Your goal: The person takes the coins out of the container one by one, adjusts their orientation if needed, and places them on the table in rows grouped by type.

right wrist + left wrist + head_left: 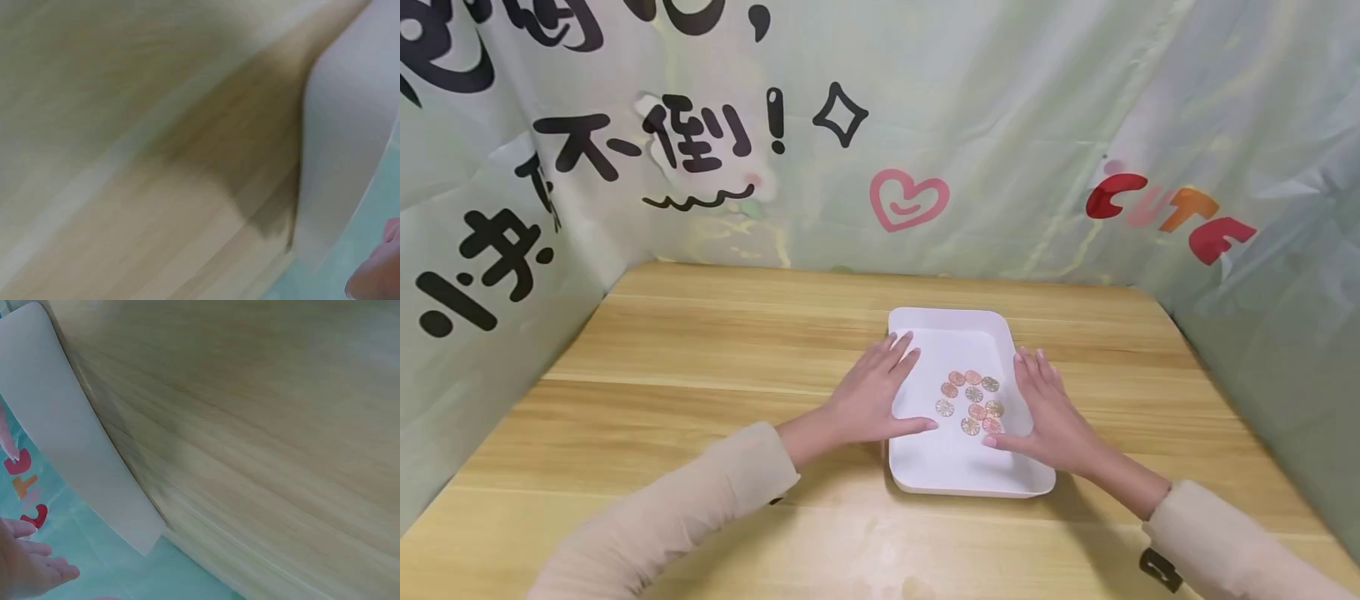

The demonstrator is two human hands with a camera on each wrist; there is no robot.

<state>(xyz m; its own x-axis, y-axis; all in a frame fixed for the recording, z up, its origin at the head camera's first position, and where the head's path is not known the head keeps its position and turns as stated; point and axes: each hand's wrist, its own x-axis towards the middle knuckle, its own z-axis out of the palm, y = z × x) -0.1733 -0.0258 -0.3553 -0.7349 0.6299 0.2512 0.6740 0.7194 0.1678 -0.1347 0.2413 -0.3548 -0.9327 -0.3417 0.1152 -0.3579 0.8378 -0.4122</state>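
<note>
A white rectangular tray (pixel 947 465) sits on the wooden table. Several small round coin-like discs (pixel 973 394), some coppery and some pale gold or silvery, lie in a loose cluster on its floor. My left hand (pixel 874 392) is at the tray's left edge, fingers extended and spread, thumb stretched over the inside. At the right edge, my right hand (pixel 1052 408) mirrors it, its thumb tip overlapping the lowest discs in the head view. Neither hand grips anything. Both wrist views show the tray's outer side wall (pixel 81 431) with fingers (pixel 47 565) beyond its upper edge.
Pale wooden tabletop (pixel 700 342) surrounds the tray. A printed cloth (pixel 1015 125) with dark characters, a pink heart and coloured letters hangs along the back and both sides. Beige sleeves (pixel 700 492) cover both forearms, and a dark tab hangs near the right cuff.
</note>
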